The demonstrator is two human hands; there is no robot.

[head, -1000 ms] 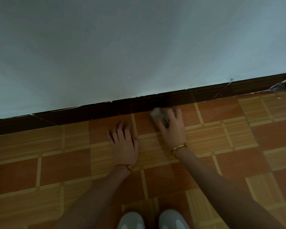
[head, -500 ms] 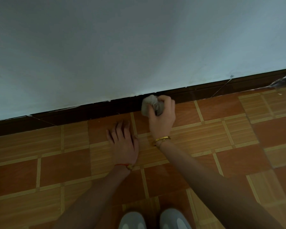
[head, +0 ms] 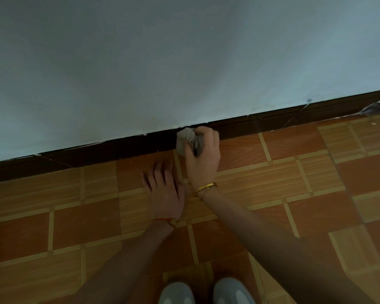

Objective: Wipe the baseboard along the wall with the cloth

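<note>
Cloth (head: 185, 139) (bunched) against baseboard (head: 119, 148)

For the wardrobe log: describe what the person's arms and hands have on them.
Both forearms are bare, with no sleeves in view and no gloves. The left hand has a thin red-orange cord with a small gold-coloured bead or knot at its wrist. The right hand has a slim, shiny gold bangle at its wrist. No rings or watch can be made out.

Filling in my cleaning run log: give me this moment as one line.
step: wiping | right hand: grips cloth against baseboard | left hand: flat on floor
</note>
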